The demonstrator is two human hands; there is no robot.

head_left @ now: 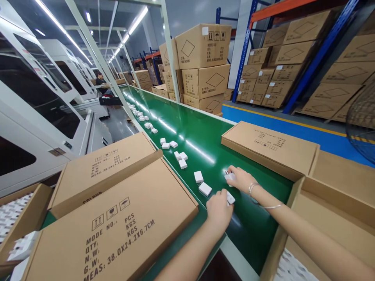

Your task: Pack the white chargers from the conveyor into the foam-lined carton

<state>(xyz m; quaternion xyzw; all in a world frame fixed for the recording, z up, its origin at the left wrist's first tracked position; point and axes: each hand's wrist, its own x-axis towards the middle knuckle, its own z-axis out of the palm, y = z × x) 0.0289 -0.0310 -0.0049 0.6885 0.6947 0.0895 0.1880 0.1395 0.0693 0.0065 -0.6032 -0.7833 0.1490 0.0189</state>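
From the head camera, both bare hands reach out over a green belt [205,128] that runs away into the distance. The left hand [219,208] lies knuckles up with its fingers curled over a small white plug [230,198], which pokes out just past the fingertips on the side nearer the right hand; the hold looks closed on it, though the fingers hide most of the contact. The right hand [241,178], with a thin bracelet [252,188] at the wrist, sits just beyond and beside the left one, and its fingertips pinch a second white plug [229,176] at the far end of the hand. Just off the left hand's outer side two more white blocks lie flat on the belt, the nearer block [205,189] close to the knuckles and the farther block [198,176] just behind it. Further out from both hands, more white plugs [181,158] are strung along the belt in small clusters. Past the right hand's fingertips a flat closed carton [269,146] rests on the belt's edge, and under the right forearm an open box [322,218] shows white pieces in its near corner. On the outer side of the left arm lie two large flat cartons [117,222] with printed lettering. Stacked boxes [205,66] stand well beyond the belt.
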